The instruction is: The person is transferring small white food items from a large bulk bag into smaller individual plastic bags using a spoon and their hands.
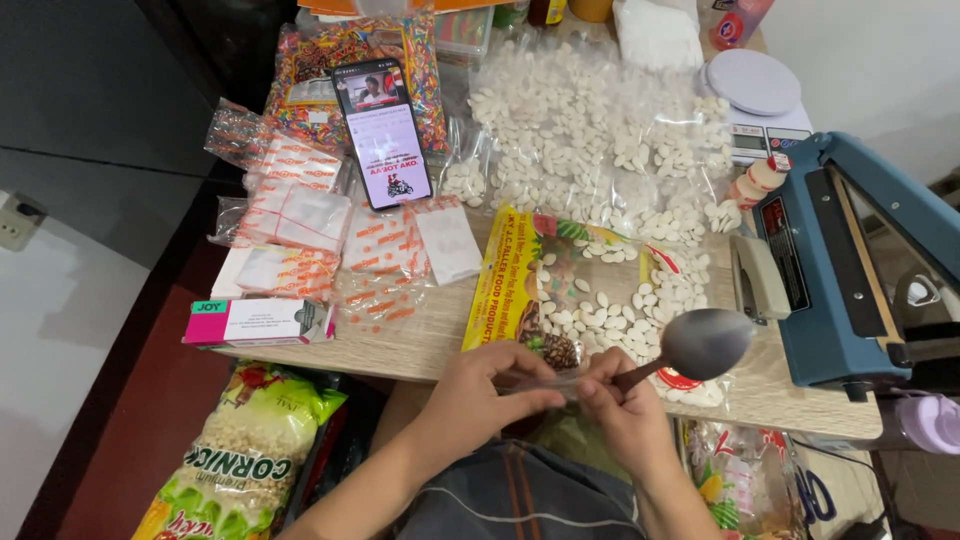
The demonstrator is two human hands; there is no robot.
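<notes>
Can't tell what my left hand (487,392) pinches: thin clear plastic, blurred. The metal spoon's dark handle (640,376) vanishes inside my right hand (622,412). Blue impulse heat sealer (850,265) cut by right edge, yellow-green printed snack bag (235,455) cut at bottom. White digital scale (757,95) display too small to make out.

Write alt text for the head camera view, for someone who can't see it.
Two bare hands meet at the near table edge: the left hand pinches a small clear plastic bag, the right hand also grips it and holds a metal spoon. Behind lies an open yellow bag of white seeds, a phone and a blue heat sealer.
</notes>
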